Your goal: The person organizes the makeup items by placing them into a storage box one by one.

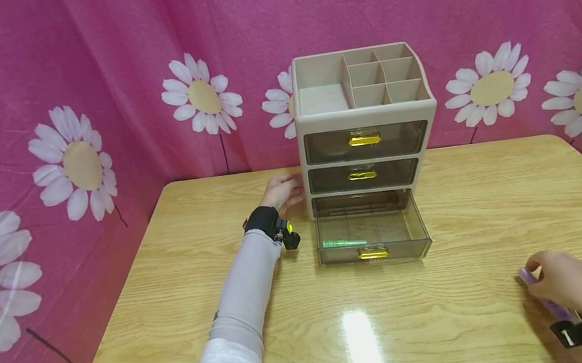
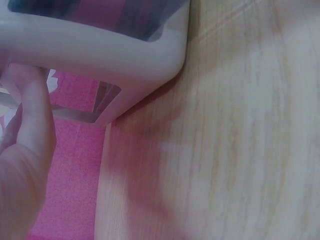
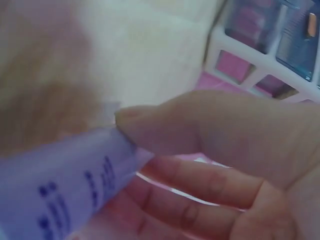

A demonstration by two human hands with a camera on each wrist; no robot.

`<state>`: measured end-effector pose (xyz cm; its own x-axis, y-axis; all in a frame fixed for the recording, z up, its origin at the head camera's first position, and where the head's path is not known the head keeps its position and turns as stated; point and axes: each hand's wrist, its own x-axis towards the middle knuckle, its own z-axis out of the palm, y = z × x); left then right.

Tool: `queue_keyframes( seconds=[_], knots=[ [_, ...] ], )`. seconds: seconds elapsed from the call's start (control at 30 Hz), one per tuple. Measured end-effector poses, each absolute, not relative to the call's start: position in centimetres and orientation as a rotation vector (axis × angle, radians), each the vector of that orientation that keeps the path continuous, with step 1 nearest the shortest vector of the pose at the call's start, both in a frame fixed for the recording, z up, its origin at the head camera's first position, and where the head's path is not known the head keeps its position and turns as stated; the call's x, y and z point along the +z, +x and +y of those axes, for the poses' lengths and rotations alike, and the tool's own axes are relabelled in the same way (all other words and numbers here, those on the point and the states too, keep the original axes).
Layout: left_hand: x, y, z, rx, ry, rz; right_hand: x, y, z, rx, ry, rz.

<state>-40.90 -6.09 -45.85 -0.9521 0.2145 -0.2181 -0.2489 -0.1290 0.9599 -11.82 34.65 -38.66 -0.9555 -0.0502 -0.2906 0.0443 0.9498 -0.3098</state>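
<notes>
A beige desktop organiser [image 1: 364, 103] with three smoky drawers stands at the back of the wooden table [image 1: 173, 297]. Its bottom drawer [image 1: 372, 232] is pulled out, and a green tube [image 1: 344, 242] lies inside. My left hand [image 1: 282, 192] rests flat against the organiser's left side [image 2: 100, 45], fingers [image 2: 30, 115] straight. At the near right my right hand [image 1: 568, 282] grips a purple tube [image 1: 534, 284]. In the right wrist view the thumb and fingers pinch that purple tube [image 3: 60, 185] with blue print.
Pink cloth with white daisies [image 1: 201, 98] hangs behind and to the left of the table. The two upper drawers [image 1: 364, 143] are closed, with gold handles. The organiser's top tray [image 1: 366, 81] has several small compartments. Light glares on the tabletop [image 1: 360, 339].
</notes>
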Motion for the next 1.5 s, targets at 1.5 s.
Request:
queue_keyframes(
  seconds=[1.5],
  knots=[
    [-50.0, -44.6, -6.2, 2.201, -0.036, 1.821, -32.2, -28.2, 11.6, -0.294, -1.177, 2.573]
  ],
)
